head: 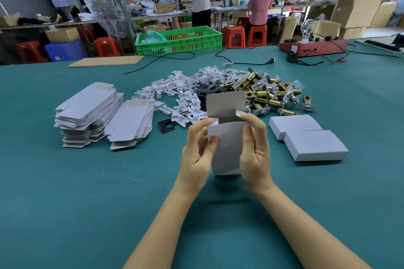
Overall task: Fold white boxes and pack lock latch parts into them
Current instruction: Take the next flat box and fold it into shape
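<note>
Left fingers (213,141) pinch the box (227,148) left edge, index at the left side flap; right fingers (248,132) pinch the right edge, index on the right flap; box held upright between both hands above the table (87,203), long axis vertical, lid flap up, mouth open away from viewer. Latches (266,91) lie beyond it, slightly right, so right hand (254,150) is nearer, likely the one to fetch; left hand (197,153) nearer the flat blanks (87,116); two closed boxes (306,137) right.

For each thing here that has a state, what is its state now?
held box: upright, top flap open
left hand: grips the box
right hand: grips the box
two finished boxes: closed, lying flat
box blanks: unfolded, stacked
brass latches: loose in a heap
</note>
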`<state>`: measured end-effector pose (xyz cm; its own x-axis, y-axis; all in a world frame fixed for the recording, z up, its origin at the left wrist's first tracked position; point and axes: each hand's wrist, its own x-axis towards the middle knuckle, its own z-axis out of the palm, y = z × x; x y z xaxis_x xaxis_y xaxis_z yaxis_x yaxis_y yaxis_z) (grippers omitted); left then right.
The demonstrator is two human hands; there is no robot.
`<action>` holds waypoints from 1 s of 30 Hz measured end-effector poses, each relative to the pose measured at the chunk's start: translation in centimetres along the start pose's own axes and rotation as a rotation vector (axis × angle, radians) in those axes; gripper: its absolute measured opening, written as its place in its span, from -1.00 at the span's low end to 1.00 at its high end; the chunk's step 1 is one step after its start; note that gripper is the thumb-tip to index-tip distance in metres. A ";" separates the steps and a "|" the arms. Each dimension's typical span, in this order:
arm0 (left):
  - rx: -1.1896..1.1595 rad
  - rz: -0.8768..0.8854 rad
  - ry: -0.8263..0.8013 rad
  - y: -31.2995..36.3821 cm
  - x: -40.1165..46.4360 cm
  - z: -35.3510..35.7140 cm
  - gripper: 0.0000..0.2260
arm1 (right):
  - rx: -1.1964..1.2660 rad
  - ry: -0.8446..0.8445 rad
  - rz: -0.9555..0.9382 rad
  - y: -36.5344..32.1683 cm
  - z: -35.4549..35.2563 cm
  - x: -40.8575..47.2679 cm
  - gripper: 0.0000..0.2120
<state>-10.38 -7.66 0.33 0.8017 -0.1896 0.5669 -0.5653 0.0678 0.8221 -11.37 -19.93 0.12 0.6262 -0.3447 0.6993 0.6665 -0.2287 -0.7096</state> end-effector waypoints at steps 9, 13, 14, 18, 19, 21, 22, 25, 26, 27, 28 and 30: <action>-0.006 -0.024 -0.050 0.2 -0.2 0.5 -0.60 | 0.143 0.031 0.236 -1.3 -0.6 0.9 -0.85; -0.011 -0.044 -0.041 0.0 -0.3 0.6 -0.61 | 0.241 0.047 0.291 -1.8 -0.7 1.1 -0.94; -0.014 -0.046 -0.041 0.0 -0.3 0.6 -0.62 | 0.276 0.049 0.296 -1.9 -0.8 1.1 -0.88; -0.030 -0.057 -0.041 0.2 -0.2 0.5 -0.62 | 0.282 -0.036 0.283 -2.3 -1.1 1.3 -0.72; -0.031 -0.060 -0.042 0.2 -0.2 0.5 -0.62 | 0.275 -0.045 0.280 -2.3 -1.2 1.4 -0.73; -0.035 -0.063 -0.038 0.3 -0.2 0.5 -0.63 | 0.276 -0.048 0.264 -2.5 -1.1 1.4 -0.75; -0.043 -0.065 -0.035 0.3 -0.2 0.5 -0.63 | 0.275 -0.055 0.251 -2.7 -1.1 1.3 -0.76; -0.068 -0.070 -0.036 0.3 -0.2 0.6 -0.65 | 0.270 -0.077 0.212 -2.9 -1.2 1.2 -0.77; -0.075 -0.071 -0.038 0.4 -0.3 0.6 -0.65 | 0.259 -0.081 0.202 -2.9 -1.2 1.2 -0.77; -0.079 -0.071 -0.037 0.4 -0.3 0.6 -0.64 | 0.244 -0.088 0.193 -3.0 -1.2 1.1 -0.80; -0.082 -0.073 -0.035 0.4 -0.3 0.6 -0.63 | 0.229 -0.099 0.185 -3.2 -1.2 1.0 -0.85; -0.080 -0.080 -0.030 0.4 -0.3 0.6 -0.63 | 0.189 -0.114 0.172 -3.5 -1.0 0.9 -0.94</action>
<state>-10.93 -8.15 0.47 0.8369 -0.2270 0.4981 -0.4811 0.1291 0.8671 -13.59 -20.34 3.12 0.7712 -0.2567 0.5825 0.6032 0.0021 -0.7976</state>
